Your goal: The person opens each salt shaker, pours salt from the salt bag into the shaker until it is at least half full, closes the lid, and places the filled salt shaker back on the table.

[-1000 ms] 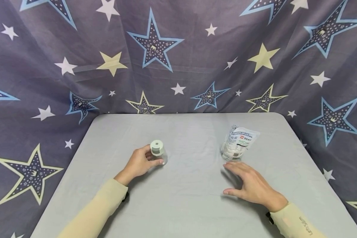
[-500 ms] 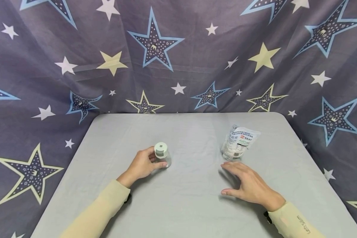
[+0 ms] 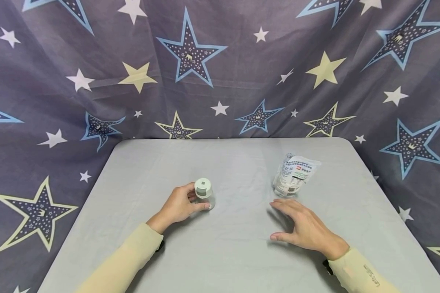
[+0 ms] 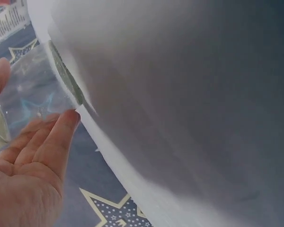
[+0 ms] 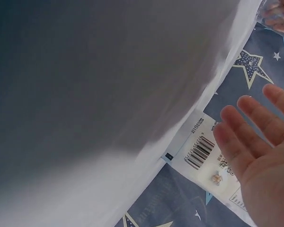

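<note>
In the head view my left hand (image 3: 178,204) grips a clear jar (image 3: 210,202) with a pale green lid (image 3: 203,188), left of the table's middle. The thumb is on the near side and the fingers curl round the far side. The left wrist view shows the see-through wall of the jar (image 4: 35,85) between thumb and fingers, its base at the tabletop. A white printed pouch (image 3: 296,175) stands on the right, leaning a little. My right hand (image 3: 308,228) is just in front of it, fingers spread and holding nothing. The right wrist view shows the pouch's barcode (image 5: 200,150) beyond the fingers.
A pale grey cloth covers the table (image 3: 234,252). Behind it and along both sides hangs a dark star-patterned curtain (image 3: 238,49). The middle of the table lies between the jar and the pouch.
My left hand has moved the jar right and slightly toward me. The right hand has drifted slightly left, still spread. The pouch stays where it was.
</note>
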The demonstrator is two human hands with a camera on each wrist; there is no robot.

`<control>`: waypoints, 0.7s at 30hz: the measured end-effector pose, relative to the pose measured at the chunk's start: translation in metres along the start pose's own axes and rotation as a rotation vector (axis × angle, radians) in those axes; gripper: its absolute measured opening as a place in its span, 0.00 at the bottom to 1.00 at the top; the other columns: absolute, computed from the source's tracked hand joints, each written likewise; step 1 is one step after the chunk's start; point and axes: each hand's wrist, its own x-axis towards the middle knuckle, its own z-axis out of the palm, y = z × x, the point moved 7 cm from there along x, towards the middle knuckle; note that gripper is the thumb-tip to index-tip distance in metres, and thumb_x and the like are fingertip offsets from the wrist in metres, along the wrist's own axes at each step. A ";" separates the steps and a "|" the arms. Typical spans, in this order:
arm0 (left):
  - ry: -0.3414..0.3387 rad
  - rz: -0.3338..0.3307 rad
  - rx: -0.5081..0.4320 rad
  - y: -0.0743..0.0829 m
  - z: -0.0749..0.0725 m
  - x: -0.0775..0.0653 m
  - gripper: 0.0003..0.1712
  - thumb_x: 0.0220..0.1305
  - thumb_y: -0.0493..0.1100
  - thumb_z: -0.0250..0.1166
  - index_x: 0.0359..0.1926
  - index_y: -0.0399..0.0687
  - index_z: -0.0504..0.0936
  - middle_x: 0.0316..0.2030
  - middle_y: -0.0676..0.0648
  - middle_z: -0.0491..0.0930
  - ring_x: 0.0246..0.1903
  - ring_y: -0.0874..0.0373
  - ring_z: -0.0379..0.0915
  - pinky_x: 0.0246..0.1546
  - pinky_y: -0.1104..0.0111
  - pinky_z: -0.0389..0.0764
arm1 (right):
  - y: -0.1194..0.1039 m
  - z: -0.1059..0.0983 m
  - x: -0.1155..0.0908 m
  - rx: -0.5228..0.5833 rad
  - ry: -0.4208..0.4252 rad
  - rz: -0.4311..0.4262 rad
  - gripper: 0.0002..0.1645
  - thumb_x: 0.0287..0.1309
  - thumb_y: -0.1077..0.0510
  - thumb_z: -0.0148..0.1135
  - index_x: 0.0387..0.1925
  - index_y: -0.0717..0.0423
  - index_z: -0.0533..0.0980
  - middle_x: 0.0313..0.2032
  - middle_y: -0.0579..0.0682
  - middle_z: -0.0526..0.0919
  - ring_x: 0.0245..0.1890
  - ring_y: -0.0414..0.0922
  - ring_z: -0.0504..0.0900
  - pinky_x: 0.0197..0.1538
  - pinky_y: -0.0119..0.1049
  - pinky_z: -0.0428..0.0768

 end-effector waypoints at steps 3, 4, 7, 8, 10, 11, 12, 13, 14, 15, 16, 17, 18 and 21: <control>-0.015 0.013 -0.011 0.003 0.003 0.000 0.35 0.50 0.47 0.83 0.59 0.46 0.82 0.52 0.46 0.85 0.52 0.51 0.84 0.53 0.65 0.83 | -0.001 0.000 0.000 0.005 0.000 0.006 0.54 0.43 0.26 0.77 0.65 0.53 0.76 0.63 0.51 0.79 0.64 0.50 0.76 0.66 0.51 0.74; -0.019 0.017 -0.015 0.004 0.004 0.000 0.35 0.50 0.47 0.83 0.58 0.45 0.82 0.52 0.46 0.85 0.52 0.51 0.84 0.53 0.66 0.83 | -0.001 0.000 0.001 0.007 0.000 0.008 0.54 0.43 0.26 0.77 0.65 0.53 0.76 0.63 0.51 0.79 0.64 0.50 0.76 0.66 0.51 0.74; -0.033 0.026 -0.023 0.007 0.007 -0.001 0.35 0.50 0.48 0.83 0.58 0.45 0.82 0.51 0.47 0.85 0.52 0.52 0.84 0.53 0.66 0.83 | -0.003 0.001 0.001 0.017 0.001 0.010 0.55 0.43 0.25 0.76 0.65 0.53 0.76 0.64 0.51 0.79 0.64 0.51 0.76 0.66 0.52 0.74; -0.036 0.028 -0.024 0.007 0.008 -0.001 0.35 0.50 0.48 0.83 0.59 0.45 0.82 0.52 0.47 0.85 0.52 0.51 0.84 0.54 0.66 0.83 | -0.003 0.001 0.001 0.019 0.000 0.010 0.55 0.43 0.25 0.76 0.65 0.54 0.76 0.64 0.51 0.79 0.65 0.51 0.76 0.67 0.52 0.74; -0.042 0.026 -0.031 0.009 0.009 -0.002 0.35 0.50 0.48 0.84 0.59 0.45 0.82 0.52 0.47 0.85 0.52 0.51 0.84 0.54 0.65 0.83 | -0.004 0.002 0.002 0.023 0.000 0.007 0.55 0.43 0.25 0.76 0.65 0.54 0.76 0.64 0.51 0.79 0.65 0.52 0.75 0.67 0.52 0.73; -0.045 0.026 -0.033 0.009 0.010 -0.002 0.36 0.50 0.48 0.83 0.59 0.46 0.82 0.52 0.47 0.85 0.52 0.51 0.84 0.54 0.65 0.83 | -0.004 0.002 0.003 0.026 0.000 0.005 0.55 0.43 0.25 0.76 0.65 0.54 0.76 0.64 0.52 0.79 0.65 0.52 0.75 0.67 0.52 0.73; -0.047 0.025 -0.035 0.009 0.011 -0.002 0.36 0.50 0.48 0.83 0.60 0.46 0.82 0.52 0.47 0.85 0.52 0.51 0.84 0.54 0.65 0.83 | -0.005 0.003 0.003 0.028 0.001 0.002 0.55 0.43 0.25 0.76 0.65 0.54 0.76 0.64 0.52 0.79 0.65 0.52 0.75 0.67 0.52 0.73; -0.050 0.025 -0.040 0.010 0.012 -0.002 0.36 0.50 0.48 0.83 0.60 0.46 0.82 0.53 0.46 0.85 0.52 0.51 0.83 0.54 0.65 0.83 | -0.005 0.003 0.003 0.029 0.002 0.000 0.55 0.43 0.25 0.76 0.65 0.54 0.76 0.64 0.52 0.79 0.65 0.52 0.75 0.67 0.52 0.73; -0.051 0.027 -0.046 0.009 0.013 -0.002 0.36 0.50 0.48 0.83 0.60 0.45 0.81 0.53 0.46 0.85 0.53 0.50 0.83 0.53 0.64 0.83 | -0.005 0.003 0.004 0.030 0.003 -0.002 0.54 0.44 0.25 0.76 0.65 0.54 0.76 0.64 0.52 0.79 0.65 0.51 0.76 0.67 0.51 0.73; -0.052 0.030 -0.050 0.009 0.014 -0.002 0.36 0.50 0.48 0.83 0.60 0.45 0.81 0.53 0.45 0.85 0.53 0.50 0.83 0.53 0.64 0.83 | -0.006 0.003 0.004 0.031 0.006 -0.004 0.54 0.44 0.25 0.76 0.65 0.54 0.76 0.64 0.52 0.79 0.65 0.51 0.76 0.67 0.51 0.73; -0.052 0.031 -0.053 0.010 0.014 -0.002 0.37 0.50 0.48 0.83 0.61 0.44 0.81 0.53 0.45 0.85 0.53 0.50 0.83 0.53 0.64 0.83 | -0.006 0.003 0.004 0.033 0.008 -0.006 0.54 0.44 0.26 0.76 0.65 0.54 0.76 0.64 0.52 0.79 0.65 0.51 0.76 0.67 0.51 0.73; -0.052 0.031 -0.054 0.010 0.015 -0.002 0.37 0.50 0.47 0.83 0.61 0.44 0.81 0.53 0.45 0.85 0.53 0.50 0.83 0.53 0.64 0.83 | -0.006 0.003 0.005 0.035 0.010 -0.007 0.54 0.44 0.26 0.76 0.65 0.55 0.76 0.64 0.52 0.79 0.64 0.51 0.76 0.67 0.51 0.73; -0.052 0.032 -0.058 0.011 0.016 -0.002 0.37 0.50 0.47 0.83 0.61 0.44 0.81 0.53 0.45 0.85 0.53 0.49 0.83 0.53 0.64 0.83 | -0.006 0.003 0.005 0.035 0.011 -0.008 0.54 0.44 0.26 0.76 0.65 0.55 0.76 0.64 0.52 0.79 0.64 0.51 0.76 0.67 0.51 0.73; -0.058 0.030 -0.063 0.013 0.018 -0.003 0.37 0.50 0.47 0.84 0.61 0.44 0.81 0.54 0.45 0.84 0.53 0.50 0.83 0.53 0.65 0.83 | -0.007 0.003 0.006 0.038 0.009 -0.008 0.54 0.43 0.26 0.76 0.65 0.54 0.76 0.64 0.51 0.79 0.64 0.50 0.76 0.67 0.50 0.73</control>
